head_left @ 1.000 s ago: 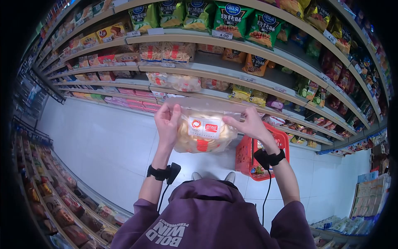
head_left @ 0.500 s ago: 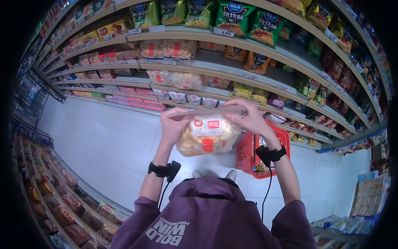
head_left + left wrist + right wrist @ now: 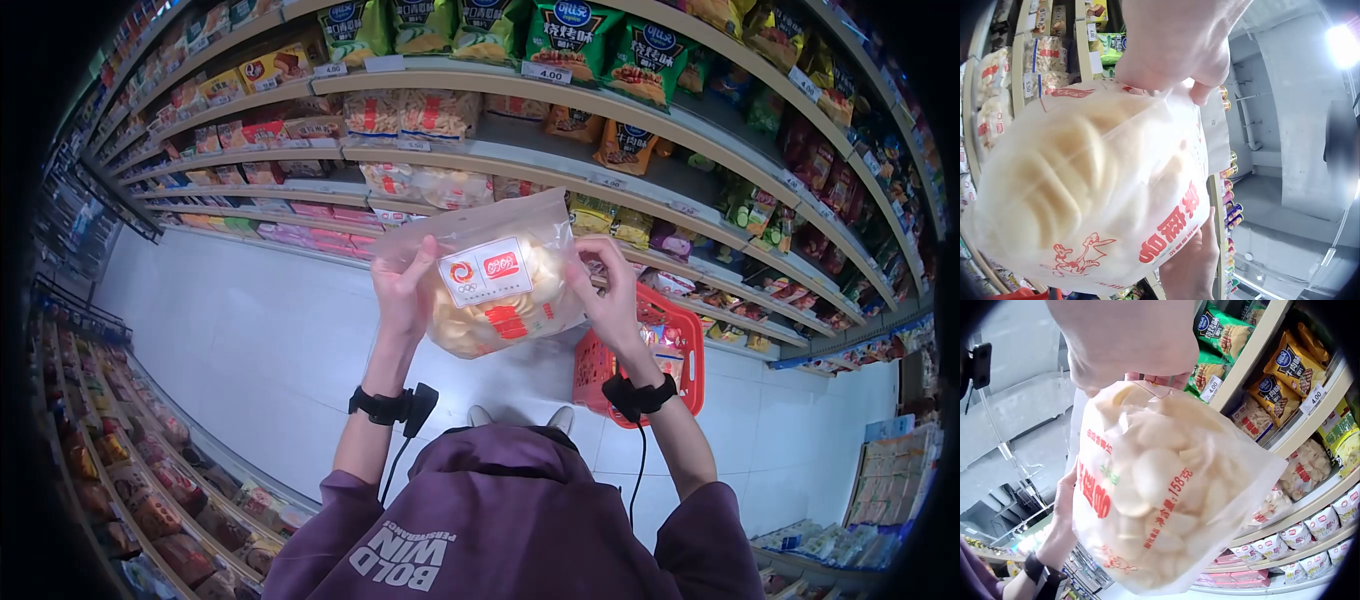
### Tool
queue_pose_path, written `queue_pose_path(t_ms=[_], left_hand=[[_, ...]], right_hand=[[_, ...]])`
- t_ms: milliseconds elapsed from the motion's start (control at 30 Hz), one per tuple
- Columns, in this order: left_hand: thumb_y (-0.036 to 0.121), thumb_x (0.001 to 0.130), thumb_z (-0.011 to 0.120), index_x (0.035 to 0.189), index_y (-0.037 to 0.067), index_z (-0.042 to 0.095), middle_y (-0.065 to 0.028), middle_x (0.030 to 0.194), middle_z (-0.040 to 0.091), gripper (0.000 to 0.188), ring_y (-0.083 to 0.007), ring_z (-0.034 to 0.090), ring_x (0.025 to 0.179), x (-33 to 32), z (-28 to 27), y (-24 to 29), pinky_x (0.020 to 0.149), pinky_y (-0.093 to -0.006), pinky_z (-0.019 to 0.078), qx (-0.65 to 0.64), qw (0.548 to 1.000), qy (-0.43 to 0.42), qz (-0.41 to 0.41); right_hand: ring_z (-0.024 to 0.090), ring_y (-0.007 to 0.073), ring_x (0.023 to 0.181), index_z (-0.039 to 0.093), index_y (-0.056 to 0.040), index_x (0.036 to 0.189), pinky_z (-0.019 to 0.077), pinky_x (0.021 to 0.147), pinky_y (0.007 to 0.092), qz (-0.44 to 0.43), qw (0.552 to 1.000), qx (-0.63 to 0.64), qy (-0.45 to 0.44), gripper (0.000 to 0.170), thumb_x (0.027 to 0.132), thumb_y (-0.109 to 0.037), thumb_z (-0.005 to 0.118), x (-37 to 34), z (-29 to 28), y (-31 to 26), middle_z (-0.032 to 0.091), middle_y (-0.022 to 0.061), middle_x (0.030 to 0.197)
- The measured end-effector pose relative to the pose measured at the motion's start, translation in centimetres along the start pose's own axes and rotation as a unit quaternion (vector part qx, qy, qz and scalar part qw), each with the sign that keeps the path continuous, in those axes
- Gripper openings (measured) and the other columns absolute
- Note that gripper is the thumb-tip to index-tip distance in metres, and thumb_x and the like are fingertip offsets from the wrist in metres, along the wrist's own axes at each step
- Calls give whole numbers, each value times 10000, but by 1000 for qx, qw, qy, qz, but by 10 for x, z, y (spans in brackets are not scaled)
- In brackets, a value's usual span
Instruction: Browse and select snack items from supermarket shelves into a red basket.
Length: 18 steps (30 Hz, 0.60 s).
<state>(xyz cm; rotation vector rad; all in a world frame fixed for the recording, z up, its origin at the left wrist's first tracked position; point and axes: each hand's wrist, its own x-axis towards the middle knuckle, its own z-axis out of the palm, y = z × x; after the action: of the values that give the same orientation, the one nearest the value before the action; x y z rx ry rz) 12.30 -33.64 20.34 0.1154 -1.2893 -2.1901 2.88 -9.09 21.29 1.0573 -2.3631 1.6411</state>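
Note:
A clear bag of pale puffed snacks (image 3: 500, 320), with a white label and red print, is held up before the person's chest. Its flat top strip stands up, and the bag leans with the right end higher. The left hand (image 3: 400, 290) grips the upper left side, thumb on the front. On the right side, the right hand (image 3: 612, 300) holds the bag's edge with bent fingers. In the left wrist view the bag's side (image 3: 1085, 181) bulges with large pale pieces. Red writing runs down its panel (image 3: 1166, 506) in the right wrist view.
A red shopping basket (image 3: 690, 360) with packets inside stands on the white tiled floor (image 3: 250, 320), right of the person's feet. Shelves ahead carry green chip bags (image 3: 570, 45), orange bags (image 3: 625, 145) and more clear snack bags (image 3: 437, 115). Another shelf (image 3: 190, 470) lines the left rear.
The right hand has slid from the bag's top edge down to its right side. The bag has tilted, right end up, and its top strip, folded over half a second ago, now stands up.

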Motion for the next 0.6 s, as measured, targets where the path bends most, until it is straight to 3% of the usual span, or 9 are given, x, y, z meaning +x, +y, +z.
queue_pose_path(t_ms=[167, 200, 300, 333, 467, 533, 600], left_hand=[[191, 919, 643, 914, -1, 669, -75, 890, 673, 194, -140, 610, 816, 6, -10, -3, 783, -293, 464, -27, 999, 36, 21], [202, 930, 626, 914, 2, 662, -73, 891, 668, 204, -141, 609, 830, 7, -11, -2, 794, -298, 462, -26, 999, 28, 16], [235, 959, 576, 917, 10, 643, -68, 897, 655, 238, -147, 610, 867, 4, -16, 2, 824, -313, 460, -58, 998, 16, -9], [245, 968, 559, 920, 11, 638, -69, 901, 652, 251, -151, 611, 875, 2, -16, 4, 830, -318, 461, -93, 995, 18, -22], [258, 992, 509, 927, 23, 630, -75, 929, 641, 272, -166, 616, 893, 4, -12, 8, 821, -330, 482, -109, 990, 82, -26], [257, 995, 501, 977, 19, 615, -82, 955, 638, 265, -175, 621, 909, 7, -17, 6, 829, -336, 493, -135, 988, 66, -38], [257, 998, 494, 1023, 17, 598, -87, 968, 636, 262, -184, 625, 927, 10, -22, 4, 841, -345, 501, -148, 986, 63, -51]], right_hand=[[548, 303, 1162, 562, 11, 1231, 462, 950, 359, -170, 979, -110, -29, 464, 880, -278, 650, -7, 16, -34, 550, 193, 1286], [539, 322, 1191, 568, 27, 1215, 474, 936, 377, -177, 978, -108, -33, 458, 854, -228, 685, -7, 16, -44, 553, 186, 1307], [571, 308, 1121, 593, 15, 1162, 491, 891, 372, -154, 982, -63, 86, 426, 799, -150, 743, -3, 14, -45, 610, 167, 1204], [602, 288, 1019, 618, -4, 1095, 496, 848, 370, -153, 970, -108, 155, 412, 731, -85, 793, -4, 13, -44, 647, 135, 1091], [610, 254, 935, 638, -13, 1037, 495, 804, 351, -124, 971, -71, 191, 370, 713, -85, 803, -5, 21, -39, 652, 117, 1021], [613, 252, 925, 651, -16, 1041, 494, 801, 340, -88, 976, -44, 196, 367, 714, -83, 801, -3, 23, -40, 655, 119, 1021], [610, 253, 927, 661, -19, 1050, 490, 812, 339, -110, 979, -54, 161, 356, 729, -96, 792, 0, 25, -40, 657, 116, 1024]])
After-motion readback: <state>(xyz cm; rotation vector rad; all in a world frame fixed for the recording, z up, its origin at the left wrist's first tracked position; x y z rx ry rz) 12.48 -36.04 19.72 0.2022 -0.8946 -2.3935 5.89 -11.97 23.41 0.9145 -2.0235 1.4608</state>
